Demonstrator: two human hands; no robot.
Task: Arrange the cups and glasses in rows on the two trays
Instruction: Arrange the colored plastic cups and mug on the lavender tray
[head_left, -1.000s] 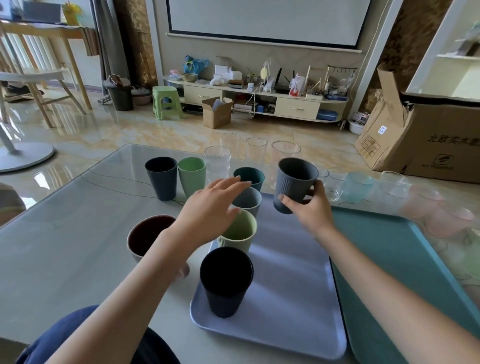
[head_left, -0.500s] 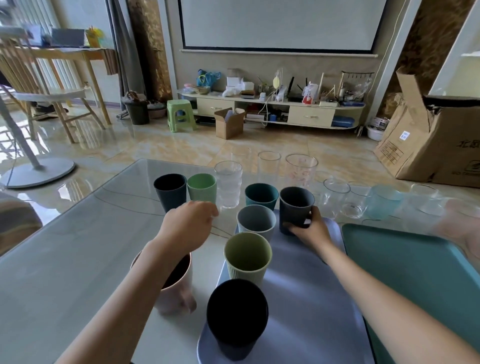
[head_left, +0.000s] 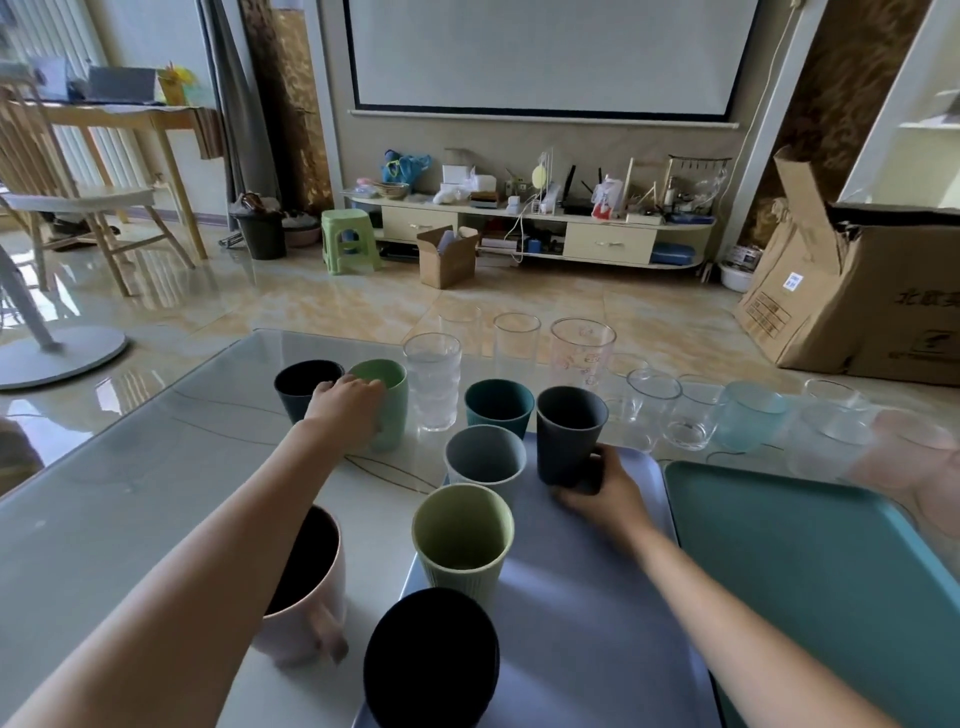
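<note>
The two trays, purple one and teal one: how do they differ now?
The purple tray carries several cups; the teal tray shows none. The purple tray lies in front of the person, the teal tray beside it to the right. Both lie flat on the glass table.

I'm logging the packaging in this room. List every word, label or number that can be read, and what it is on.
"北欧": first characters of the dark print on the cardboard box at right; the rest is cut off by the frame edge.
White and blue sticker on the same box: too small to read.
Printed panel on its lower left face: blurred.
Faint marks on the tall clear glass: unreadable.
</note>
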